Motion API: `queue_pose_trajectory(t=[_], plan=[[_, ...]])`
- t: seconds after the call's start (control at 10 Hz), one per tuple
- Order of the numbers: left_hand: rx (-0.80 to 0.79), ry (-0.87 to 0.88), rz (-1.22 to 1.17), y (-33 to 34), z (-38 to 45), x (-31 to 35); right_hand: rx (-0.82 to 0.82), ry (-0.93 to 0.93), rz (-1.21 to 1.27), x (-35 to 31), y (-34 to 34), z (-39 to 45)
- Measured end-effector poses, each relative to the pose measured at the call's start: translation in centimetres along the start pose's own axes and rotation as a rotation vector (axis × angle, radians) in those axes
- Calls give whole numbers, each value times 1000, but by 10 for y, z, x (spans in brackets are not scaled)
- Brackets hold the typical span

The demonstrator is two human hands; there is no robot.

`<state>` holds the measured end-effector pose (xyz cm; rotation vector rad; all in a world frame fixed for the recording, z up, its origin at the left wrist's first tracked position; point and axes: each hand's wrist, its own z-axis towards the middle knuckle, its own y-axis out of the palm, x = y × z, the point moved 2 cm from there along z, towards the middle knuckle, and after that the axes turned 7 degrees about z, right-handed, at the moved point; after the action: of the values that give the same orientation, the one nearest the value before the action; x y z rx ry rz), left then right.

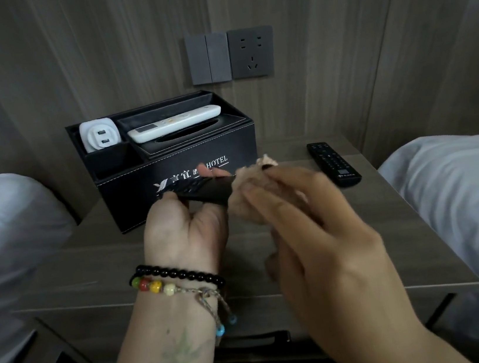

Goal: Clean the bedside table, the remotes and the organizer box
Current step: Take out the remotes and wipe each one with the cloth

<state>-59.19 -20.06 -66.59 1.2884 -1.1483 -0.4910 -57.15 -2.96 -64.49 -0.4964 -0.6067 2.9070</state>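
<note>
clearly, from the head view, the left hand (182, 220) grips a slim black remote (199, 188) by its near end, fingers curled under it and thumb along the edge, holding it in the air in front of the organizer box (181, 171). the right hand (301, 212) pinches a small crumpled cloth (246, 186) against the remote's far end (the hand is blurred, so exactly how its fingers lie is hard to tell). judging by its look, the remote is light and rigid, smooth plastic that could slip, so holding it by the long edges near one end leaves the button face free for wiping. the cloth is soft and bunches easily.

the held remote is dark, thin and flat, with rows of small buttons just visible. a second black remote (334, 165) lies flat on the counter (96, 263), to the right and well apart from the box. a white remote (174, 122) rests across the top of the box, beside a white plug adapter (99, 136) standing in the left compartment. the box is black, leather-like with pale stitching and hotel lettering on its front. white bedding (459, 181) flanks the counter on both sides, and a wall socket (251, 52) sits above.
</note>
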Motion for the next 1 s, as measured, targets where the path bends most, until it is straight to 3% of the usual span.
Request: queue_pose_trajectory(t=[0.2, 0.4, 0.7, 0.9, 1.0], plan=[[61, -11, 79, 2, -4, -4, 13, -23, 41, -10, 1, -4], [144, -62, -152, 26, -14, -10, 26, -4, -15, 4, 2, -4], [75, -6, 275, 24, -30, -19, -81, 23, 131, 25, 0, -2], [68, 42, 410, 19, -49, -38, 102, 155, 113, 72, -24, 10], [81, 53, 521, 41, -41, -49, 191, 327, 112, 93, -51, 12]])
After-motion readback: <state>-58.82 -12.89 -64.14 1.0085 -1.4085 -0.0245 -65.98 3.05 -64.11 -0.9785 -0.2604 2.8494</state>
